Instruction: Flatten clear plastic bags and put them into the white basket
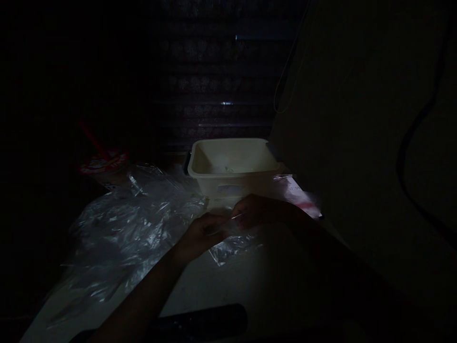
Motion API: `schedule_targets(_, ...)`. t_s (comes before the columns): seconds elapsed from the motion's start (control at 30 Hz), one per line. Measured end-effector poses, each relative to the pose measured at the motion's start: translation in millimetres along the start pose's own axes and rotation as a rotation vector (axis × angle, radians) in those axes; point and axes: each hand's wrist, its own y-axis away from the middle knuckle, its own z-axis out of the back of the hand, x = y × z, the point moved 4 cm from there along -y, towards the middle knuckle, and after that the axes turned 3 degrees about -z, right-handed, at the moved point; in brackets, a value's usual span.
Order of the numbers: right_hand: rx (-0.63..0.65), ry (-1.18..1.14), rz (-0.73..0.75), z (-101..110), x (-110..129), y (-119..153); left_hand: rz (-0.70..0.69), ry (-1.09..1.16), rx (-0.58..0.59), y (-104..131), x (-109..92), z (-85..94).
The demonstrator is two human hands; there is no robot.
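Observation:
The scene is very dim. My left hand and my right hand meet in front of a cream plastic basin, both closed on a small clear plastic bag. Part of a crinkled clear bag shows just below my hands, over the pale table. To the left of my left hand lies a large heap of clear plastic bags. Inside the basin, a small pale item rests on the bottom, too dark to make out.
A lidded cup with a red straw stands at the left, behind the heap. A lit phone lies right of the basin. One dark long object is at the table's front edge. A cable hangs at the right.

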Motion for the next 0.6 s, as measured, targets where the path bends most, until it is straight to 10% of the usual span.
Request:
schedule_targets(0.27, -0.412, -0.690, -0.126, -12, -26, 2, 0.157, 0.288, -0.090, 0, 11, -2.2)
schedule_targets(0.4, -0.337, -1.188, -0.267, -39, -44, 6, 0.144, 0.412, -0.249, -1, 13, -0.5)
schedule_targets(0.6, -0.501, -0.739, -0.268, -35, -41, 11, 0.142, 0.520, -0.246, 0, 11, -4.6)
